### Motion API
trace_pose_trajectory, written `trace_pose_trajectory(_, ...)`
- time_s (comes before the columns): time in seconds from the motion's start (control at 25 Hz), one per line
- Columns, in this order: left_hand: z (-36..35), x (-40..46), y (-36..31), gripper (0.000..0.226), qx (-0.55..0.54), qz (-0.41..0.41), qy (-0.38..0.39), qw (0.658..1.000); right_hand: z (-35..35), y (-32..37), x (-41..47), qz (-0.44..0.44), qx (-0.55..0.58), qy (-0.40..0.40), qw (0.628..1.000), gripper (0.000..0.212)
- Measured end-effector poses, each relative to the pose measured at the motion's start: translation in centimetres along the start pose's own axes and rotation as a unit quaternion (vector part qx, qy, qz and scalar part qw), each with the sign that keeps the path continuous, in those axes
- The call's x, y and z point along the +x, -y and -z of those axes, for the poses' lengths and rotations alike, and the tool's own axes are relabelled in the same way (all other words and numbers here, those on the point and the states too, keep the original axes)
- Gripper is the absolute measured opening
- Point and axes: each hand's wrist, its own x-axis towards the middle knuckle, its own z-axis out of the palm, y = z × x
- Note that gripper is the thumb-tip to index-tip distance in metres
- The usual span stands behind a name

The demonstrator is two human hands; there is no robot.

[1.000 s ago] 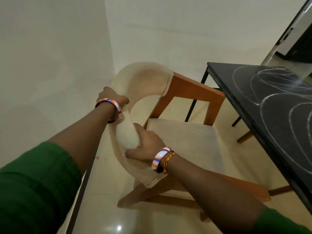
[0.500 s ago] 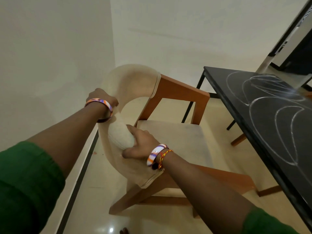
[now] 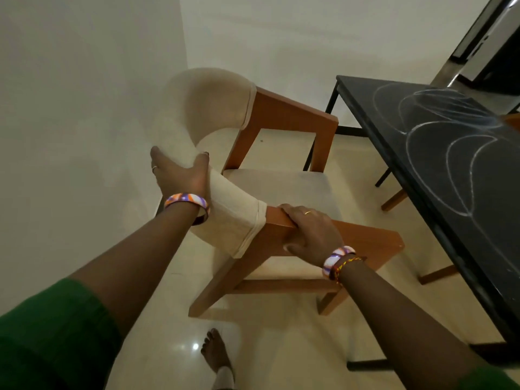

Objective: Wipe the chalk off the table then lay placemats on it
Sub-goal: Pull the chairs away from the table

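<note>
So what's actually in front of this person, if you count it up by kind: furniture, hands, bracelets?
Chairs: 1, the wooden armchair
Tables: 1, the black table with chalk lines
Hands: 2, the left hand grips the padded backrest, the right hand grips the wooden armrest
Striped bangles: 2, and
Thread bracelets: 1
Total: 7

I saw a chair [image 3: 284, 192] of smooth orange-brown wood with matt cream cloth padding, a matt black table [image 3: 439, 170] scrawled with chalk [image 3: 427, 130], and a glossy floor [image 3: 270, 342].
</note>
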Motion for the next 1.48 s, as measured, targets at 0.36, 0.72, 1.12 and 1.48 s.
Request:
trace_pose_trajectory(0.36,-1.6,-1.9,1.0,0.081,0.106,-0.020,-0.063,0.992,0.3,-3.2,0.0,-0.105,0.045,0.038,0.993,0.055)
trace_pose_trajectory(0.72,-0.6,-8.2,1.1,0.070,0.580,-0.536,0.248,0.561,1.2,-2.5,-2.4,-0.097,0.063,0.084,0.990,0.050)
trace_pose_trajectory(1.12,-5.8,-7.9,0.8,0.060,0.606,-0.558,0.299,0.481,0.7,-3.9,-0.8,-0.044,0.008,0.020,0.999,0.055)
trace_pose_trajectory(1.48,-7.3,-9.2,0.8,0.064,0.605,-0.536,0.344,0.477,-2.7,-7.0,-1.7,0.041,-0.050,-0.167,0.984,0.067)
